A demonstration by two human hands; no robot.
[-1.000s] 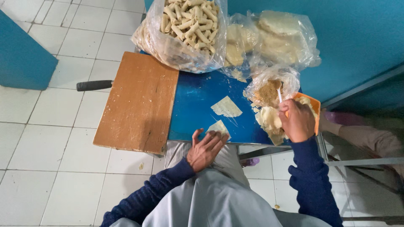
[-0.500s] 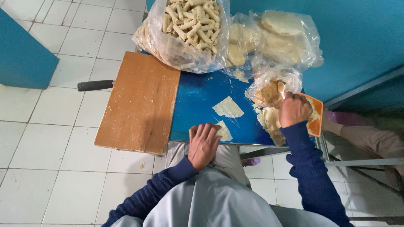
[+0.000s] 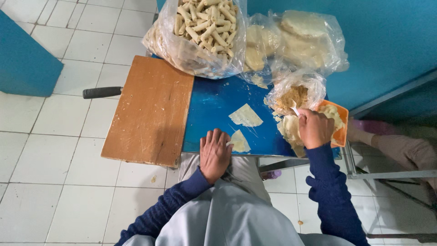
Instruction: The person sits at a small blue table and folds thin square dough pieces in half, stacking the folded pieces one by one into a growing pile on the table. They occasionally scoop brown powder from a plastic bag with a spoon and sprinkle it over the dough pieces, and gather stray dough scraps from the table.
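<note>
Left hand [image 3: 215, 154] has slid in from the near table edge since a second ago and now rests flat, fingers spread and released, on the blue tabletop [image 3: 214, 105], fingertips touching the near wrapper sheet [image 3: 239, 140]. Right hand [image 3: 315, 128] has shifted slightly far and left, toward the filling bag [image 3: 295, 93].

Right hand is clenched around a small white utensil [image 3: 295, 109] whose tip points into the filling bag; can't tell whether it's a spoon or a spatula. It sits over a stack of wrapper sheets [image 3: 289, 129], just beside an orange tray [image 3: 340, 124] at the right table edge.

A second wrapper sheet [image 3: 245, 115] lies flat mid-table, apart from both hands.

Far side: large clear bag of rolled pastries [image 3: 200, 32] on the left, bag of flat round wrappers [image 3: 296, 38] on the right. Wooden board [image 3: 150, 109] covers the left of the table, overhanging it; dark handle [image 3: 102, 92] sticks out from its left side.
</note>
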